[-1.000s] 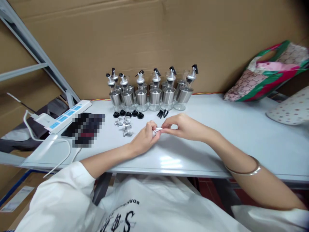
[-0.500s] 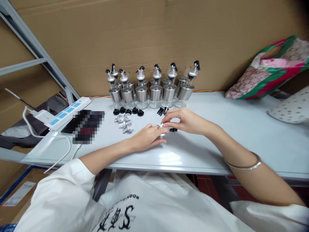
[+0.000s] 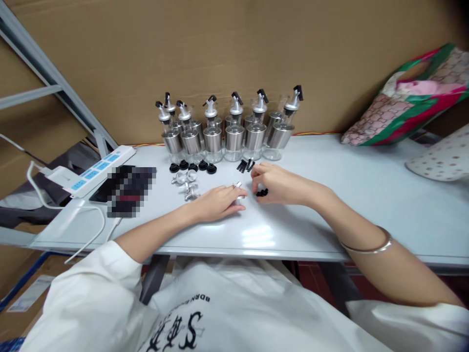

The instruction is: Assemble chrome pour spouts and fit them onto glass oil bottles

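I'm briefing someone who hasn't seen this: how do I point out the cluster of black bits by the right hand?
Find the bottles along the back of the table, then come forward to the right hand. The cluster of black bits shows in that hand's curl. They are short and stubby, unlike the longer black sticks just behind and the wider black discs to the left.

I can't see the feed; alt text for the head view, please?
A person's left hand holds a silver pourer top at a pale table, while the right hand curls around small black pieces. Beyond the hands lie black stoppers, other silver pourer tops and thin black strips, before a row of glass-and-steel bottles.
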The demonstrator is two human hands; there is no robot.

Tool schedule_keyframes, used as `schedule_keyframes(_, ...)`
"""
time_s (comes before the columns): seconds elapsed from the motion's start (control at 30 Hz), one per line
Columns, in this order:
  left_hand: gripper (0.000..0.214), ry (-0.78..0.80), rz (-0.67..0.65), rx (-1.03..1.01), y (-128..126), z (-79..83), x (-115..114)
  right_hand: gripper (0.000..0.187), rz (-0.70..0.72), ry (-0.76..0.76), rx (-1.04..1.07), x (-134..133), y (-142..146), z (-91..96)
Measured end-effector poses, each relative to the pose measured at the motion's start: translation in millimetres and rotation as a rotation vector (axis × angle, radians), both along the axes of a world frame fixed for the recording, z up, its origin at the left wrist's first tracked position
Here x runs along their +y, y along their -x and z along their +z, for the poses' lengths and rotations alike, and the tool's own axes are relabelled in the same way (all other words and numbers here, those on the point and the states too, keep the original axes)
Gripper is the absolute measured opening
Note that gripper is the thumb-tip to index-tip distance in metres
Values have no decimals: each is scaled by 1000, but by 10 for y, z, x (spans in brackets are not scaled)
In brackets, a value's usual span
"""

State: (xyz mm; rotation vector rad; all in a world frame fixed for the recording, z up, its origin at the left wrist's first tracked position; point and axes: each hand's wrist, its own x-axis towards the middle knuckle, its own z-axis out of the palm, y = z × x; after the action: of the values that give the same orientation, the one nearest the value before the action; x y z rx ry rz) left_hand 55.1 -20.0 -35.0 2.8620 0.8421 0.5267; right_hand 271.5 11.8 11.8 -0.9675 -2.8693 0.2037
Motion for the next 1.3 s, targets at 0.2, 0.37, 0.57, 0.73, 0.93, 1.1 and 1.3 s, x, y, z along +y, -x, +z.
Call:
schedule_keyframes(0.2,39,39,28,14,-8,21,-13,15,-41,20,-37,0,15,15)
schedule_keyframes(0.37,39,107,14,23,-4,52,-23,15,-2,7,22,12,13,25)
schedule_keyframes(0.57,82,181,2,29,2,55,-25,13,-60,30,130,-28,54,70)
schedule_keyframes(0.73,41,167,17,3,-8,16,-10,14,-27,-86,172,-77,103,100)
schedule_keyframes(0.93,24,170,9,1,-17,25,-16,17,24,-142,256,-71,84,88)
schedule_keyframes(1.1,51,159,8,24,-18,53,-31,18,48,-172,281,-46,67,58)
schedule_keyframes(1.3,31,90,-23,-10,-25,58,-41,24,82,-151,334,-47,72,61)
